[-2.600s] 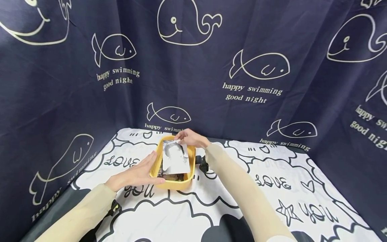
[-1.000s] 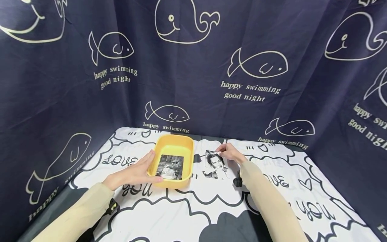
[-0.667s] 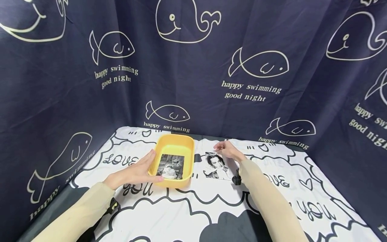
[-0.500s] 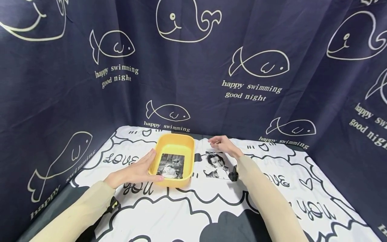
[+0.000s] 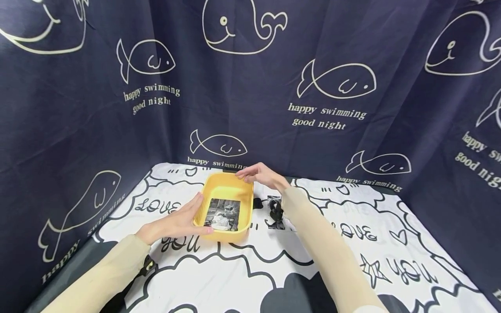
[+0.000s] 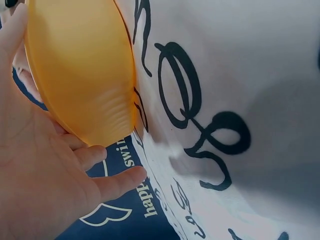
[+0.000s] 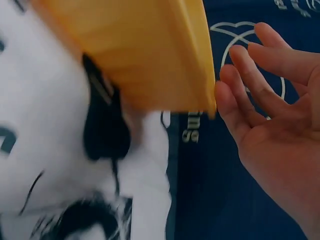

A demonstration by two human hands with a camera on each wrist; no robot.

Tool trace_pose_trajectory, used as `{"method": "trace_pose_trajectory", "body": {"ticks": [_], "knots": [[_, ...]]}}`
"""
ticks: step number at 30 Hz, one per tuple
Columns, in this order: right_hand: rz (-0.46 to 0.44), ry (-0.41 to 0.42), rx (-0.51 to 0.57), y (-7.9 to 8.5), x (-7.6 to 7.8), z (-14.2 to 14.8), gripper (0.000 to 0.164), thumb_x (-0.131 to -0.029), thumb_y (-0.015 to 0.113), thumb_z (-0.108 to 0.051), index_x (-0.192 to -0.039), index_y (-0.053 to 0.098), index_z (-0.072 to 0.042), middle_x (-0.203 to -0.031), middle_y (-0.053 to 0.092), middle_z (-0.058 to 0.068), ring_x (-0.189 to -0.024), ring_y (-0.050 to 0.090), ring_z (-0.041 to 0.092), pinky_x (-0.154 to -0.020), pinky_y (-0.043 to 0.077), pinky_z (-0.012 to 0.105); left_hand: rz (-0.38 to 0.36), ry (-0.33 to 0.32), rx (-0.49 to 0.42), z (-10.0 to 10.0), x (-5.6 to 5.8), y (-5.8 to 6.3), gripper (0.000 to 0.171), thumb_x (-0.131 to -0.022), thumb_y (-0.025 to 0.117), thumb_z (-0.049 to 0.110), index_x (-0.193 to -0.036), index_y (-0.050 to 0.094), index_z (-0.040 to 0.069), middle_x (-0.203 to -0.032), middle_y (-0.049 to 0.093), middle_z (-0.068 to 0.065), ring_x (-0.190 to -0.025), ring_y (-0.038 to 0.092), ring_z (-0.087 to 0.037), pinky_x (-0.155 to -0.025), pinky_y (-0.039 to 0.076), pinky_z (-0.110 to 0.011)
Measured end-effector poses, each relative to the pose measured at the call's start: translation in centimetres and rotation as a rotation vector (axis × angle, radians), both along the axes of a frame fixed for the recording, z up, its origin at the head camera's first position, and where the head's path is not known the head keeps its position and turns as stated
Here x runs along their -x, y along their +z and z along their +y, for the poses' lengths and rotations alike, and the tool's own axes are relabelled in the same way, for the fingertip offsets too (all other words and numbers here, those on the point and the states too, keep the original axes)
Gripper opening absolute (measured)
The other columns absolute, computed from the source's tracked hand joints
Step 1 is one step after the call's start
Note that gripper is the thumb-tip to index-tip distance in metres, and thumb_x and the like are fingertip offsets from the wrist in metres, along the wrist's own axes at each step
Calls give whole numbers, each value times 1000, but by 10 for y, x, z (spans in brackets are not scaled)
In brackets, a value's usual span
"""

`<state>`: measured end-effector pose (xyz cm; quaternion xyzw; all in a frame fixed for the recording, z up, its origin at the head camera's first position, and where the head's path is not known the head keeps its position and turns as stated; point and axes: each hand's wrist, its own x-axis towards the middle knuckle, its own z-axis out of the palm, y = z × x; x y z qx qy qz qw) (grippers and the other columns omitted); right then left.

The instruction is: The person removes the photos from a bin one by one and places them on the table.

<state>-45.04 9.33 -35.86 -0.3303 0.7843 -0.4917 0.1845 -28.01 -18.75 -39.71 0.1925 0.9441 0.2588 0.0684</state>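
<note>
My left hand (image 5: 176,222) rests against a yellow plastic bin (image 5: 225,236), straight fingers along its left wall and thumb across the near rim. In the left wrist view, the fingers spread beside the bin's wall. At the far right corner of the bin, my right hand (image 5: 262,174) has its fingertips right at the rim, fingers loosely extended and holding nothing. A black-and-white photo (image 5: 222,214) lies inside the bin, toward its near end. Right of the bin, a second black-and-white photo, a portrait (image 7: 85,225), lies on the table, partly hidden by the right wrist and sleeve.
A white cloth (image 5: 203,278) with black cloud outlines and lettering covers the table. Dark blue curtains (image 5: 266,139) with fish and whale drawings stand close behind the bin and on both sides.
My right hand lifted the portrait photo out of the bin, laid it on the table to the right, let go and moved back left to the bin's rim. The left hand stayed against the bin.
</note>
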Motion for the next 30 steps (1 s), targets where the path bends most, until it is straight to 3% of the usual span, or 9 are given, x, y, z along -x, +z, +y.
{"method": "trace_pose_trajectory", "body": {"ticks": [5,10,14,17,21,25,30], "knots": [[-13,37,-77,-1,0,-23,36,-85,61,10,-119,67,2,-124,65,20,-116,63,29,-93,53,28,14,-5,1,1,1,-2,120,-79,63,68,-154,0,-1,-162,-7,-19,-150,3,-39,-119,15,-58],[-10,69,-200,-8,-4,-41,38,-82,61,11,-118,68,-1,-123,65,22,-114,63,35,-95,54,40,20,-8,6,2,1,-4,120,-79,63,68,-154,0,-1,-162,-8,-18,-150,2,-37,-120,15,-56],[16,54,-284,-13,-8,-52,38,-81,61,12,-115,70,-2,-117,69,19,-83,66,29,-82,54,46,13,-2,2,3,1,-3,120,-79,63,69,-154,0,0,-162,-8,-17,-151,3,-36,-119,17,-56],[55,27,-345,-17,-10,-57,37,-79,61,13,-110,73,-2,-105,73,15,-64,52,19,-64,47,40,10,-4,3,3,1,-3,120,-78,63,68,-154,0,0,-162,-9,-16,-151,3,-35,-120,16,-55],[106,13,-398,-21,-9,-59,37,-76,63,14,-105,75,-4,-84,69,8,-57,47,14,-53,41,25,20,-9,15,3,1,-3,120,-79,63,68,-154,0,-1,-162,-8,-17,-151,3,-35,-120,16,-54],[119,25,-432,-23,-8,-62,37,-74,67,16,-105,75,-2,-71,62,1,-55,49,12,-51,41,22,26,-3,15,2,1,-3,120,-78,63,69,-154,0,0,-162,-7,-17,-151,3,-35,-120,16,-54],[128,36,-482,-22,-5,-65,37,-73,71,13,-106,75,-4,-68,59,-5,-57,52,10,-55,47,24,25,-3,-6,1,0,0,120,-78,63,68,-154,-1,0,-163,-7,-16,-151,3,-33,-120,16,-54]]}}
